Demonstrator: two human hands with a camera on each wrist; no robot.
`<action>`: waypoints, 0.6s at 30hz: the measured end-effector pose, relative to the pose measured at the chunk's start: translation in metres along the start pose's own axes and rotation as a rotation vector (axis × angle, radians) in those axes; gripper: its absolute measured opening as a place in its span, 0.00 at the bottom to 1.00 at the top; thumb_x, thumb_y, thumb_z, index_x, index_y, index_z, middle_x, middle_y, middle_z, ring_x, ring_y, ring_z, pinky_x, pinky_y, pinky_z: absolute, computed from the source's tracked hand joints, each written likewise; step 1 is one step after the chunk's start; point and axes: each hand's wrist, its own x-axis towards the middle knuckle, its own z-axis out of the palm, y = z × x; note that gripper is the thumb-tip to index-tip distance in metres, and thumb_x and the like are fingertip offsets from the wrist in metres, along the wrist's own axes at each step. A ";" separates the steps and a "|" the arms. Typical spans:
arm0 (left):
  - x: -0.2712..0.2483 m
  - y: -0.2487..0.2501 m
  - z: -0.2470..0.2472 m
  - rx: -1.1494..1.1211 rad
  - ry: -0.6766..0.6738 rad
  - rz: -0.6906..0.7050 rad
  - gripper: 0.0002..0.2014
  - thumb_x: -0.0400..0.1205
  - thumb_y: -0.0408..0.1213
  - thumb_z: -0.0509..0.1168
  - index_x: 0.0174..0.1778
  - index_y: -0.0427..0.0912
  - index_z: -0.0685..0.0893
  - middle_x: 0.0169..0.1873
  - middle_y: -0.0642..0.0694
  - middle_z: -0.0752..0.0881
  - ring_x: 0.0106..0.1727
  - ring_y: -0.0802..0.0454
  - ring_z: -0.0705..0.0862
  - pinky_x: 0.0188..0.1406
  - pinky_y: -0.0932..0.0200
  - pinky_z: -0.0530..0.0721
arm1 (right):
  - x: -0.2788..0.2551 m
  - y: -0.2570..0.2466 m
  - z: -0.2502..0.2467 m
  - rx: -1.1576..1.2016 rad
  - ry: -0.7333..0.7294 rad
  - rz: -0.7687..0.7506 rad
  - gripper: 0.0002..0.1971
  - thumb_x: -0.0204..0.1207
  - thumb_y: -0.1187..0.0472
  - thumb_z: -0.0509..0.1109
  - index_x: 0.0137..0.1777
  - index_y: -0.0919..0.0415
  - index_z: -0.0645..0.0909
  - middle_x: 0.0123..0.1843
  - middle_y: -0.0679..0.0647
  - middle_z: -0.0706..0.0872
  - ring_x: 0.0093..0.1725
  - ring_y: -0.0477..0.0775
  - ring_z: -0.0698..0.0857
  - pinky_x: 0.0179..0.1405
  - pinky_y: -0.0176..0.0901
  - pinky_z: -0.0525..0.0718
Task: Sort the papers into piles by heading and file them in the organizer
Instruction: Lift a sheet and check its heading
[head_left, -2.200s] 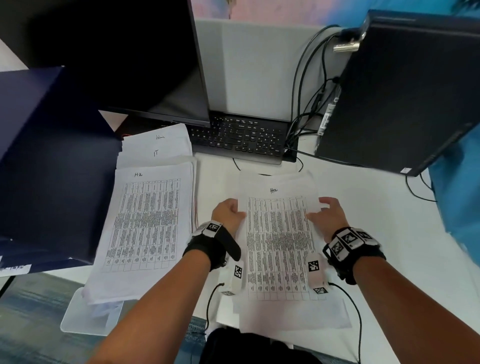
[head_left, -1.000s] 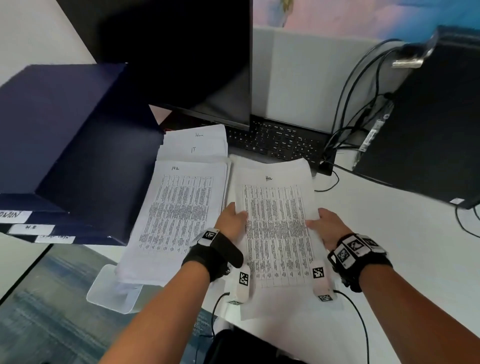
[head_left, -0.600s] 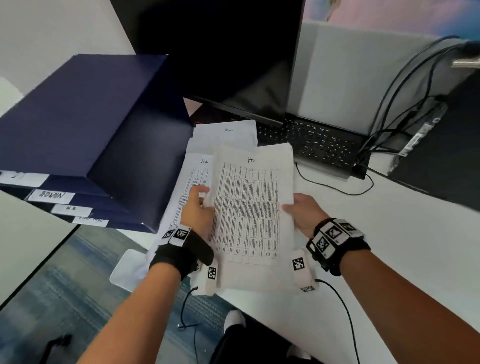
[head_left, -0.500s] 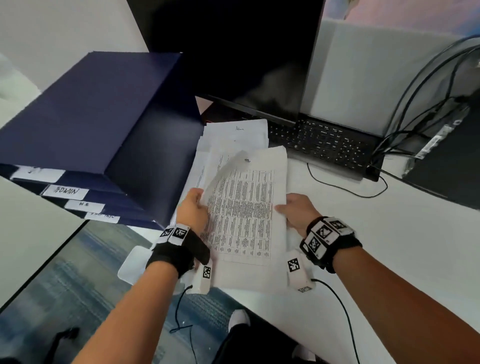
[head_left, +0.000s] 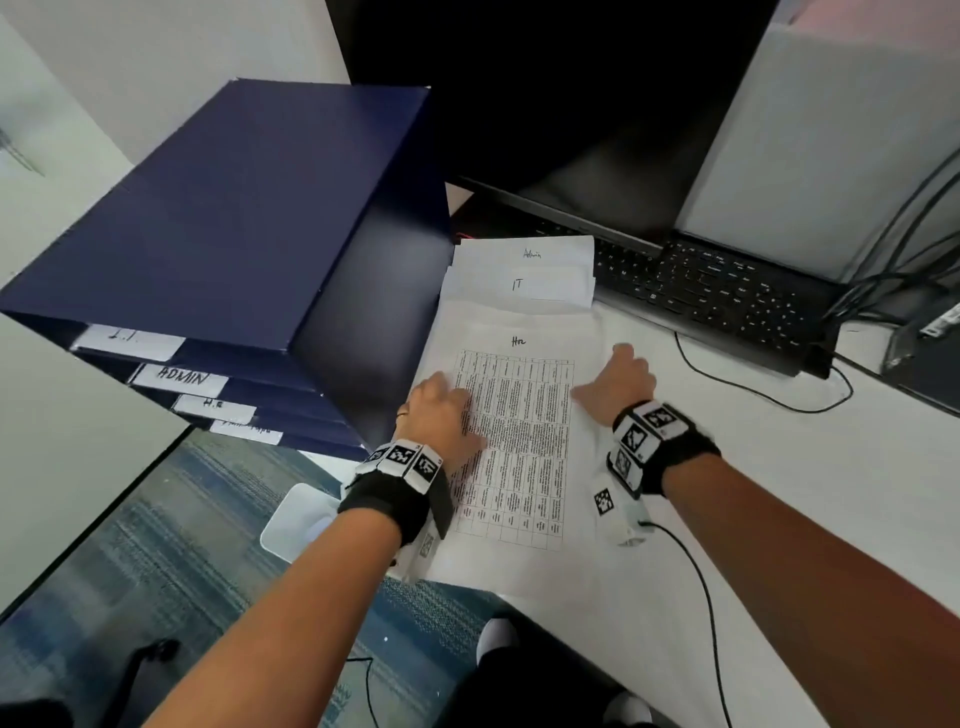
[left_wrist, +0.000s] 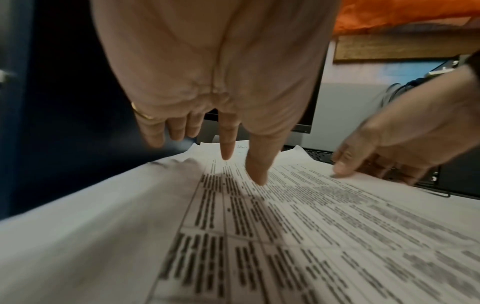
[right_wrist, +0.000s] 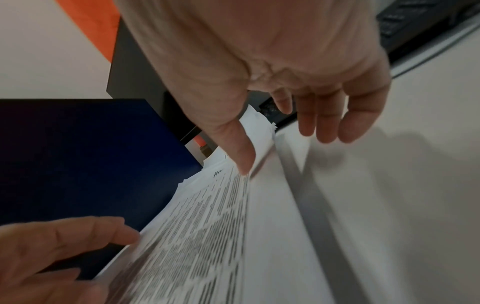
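A pile of printed table sheets headed "HR" (head_left: 514, 441) lies on the white desk beside the dark blue organizer (head_left: 218, 234). My left hand (head_left: 441, 410) rests flat on the pile's left side, and its straight fingers (left_wrist: 255, 170) touch the top sheet (left_wrist: 285, 236). At the pile's right edge sits my right hand (head_left: 618, 379). Its thumb (right_wrist: 241, 156) presses the sheet edge (right_wrist: 207, 226) while the other fingers hang relaxed over the desk. Behind the pile lie sheets headed "IT" (head_left: 519, 285) and "Admin" (head_left: 530, 253). The organizer's trays carry white labels, among them "ADMIN" (head_left: 179, 376).
A black keyboard (head_left: 711, 291) and a dark monitor (head_left: 545, 93) stand behind the papers. A black cable (head_left: 769, 400) loops over the desk at the right. The pile overhangs the desk's front edge, with blue carpet (head_left: 156, 545) below.
Both hands carried the HR sheets left from the middle of the desk and laid them on the HR pile by the organizer. The hands let go and now lie on top.
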 end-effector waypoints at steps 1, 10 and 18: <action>0.004 0.001 -0.001 0.028 -0.020 0.010 0.35 0.73 0.54 0.71 0.75 0.50 0.69 0.77 0.44 0.61 0.78 0.42 0.60 0.76 0.40 0.63 | 0.006 -0.007 -0.002 -0.039 0.032 -0.026 0.31 0.73 0.59 0.71 0.74 0.61 0.63 0.70 0.61 0.71 0.70 0.64 0.71 0.66 0.58 0.74; 0.015 -0.003 0.005 0.166 -0.251 0.024 0.44 0.67 0.46 0.80 0.75 0.48 0.62 0.68 0.43 0.67 0.69 0.41 0.68 0.63 0.40 0.79 | 0.053 -0.045 -0.004 -0.255 -0.031 -0.315 0.32 0.78 0.47 0.65 0.79 0.56 0.62 0.79 0.55 0.68 0.78 0.60 0.64 0.74 0.60 0.63; 0.016 -0.006 0.005 0.212 -0.228 0.056 0.44 0.67 0.51 0.78 0.75 0.48 0.61 0.68 0.43 0.66 0.68 0.43 0.69 0.59 0.44 0.82 | 0.076 -0.055 -0.013 -0.386 -0.203 -0.207 0.40 0.66 0.36 0.73 0.75 0.54 0.70 0.75 0.53 0.74 0.77 0.61 0.68 0.77 0.64 0.63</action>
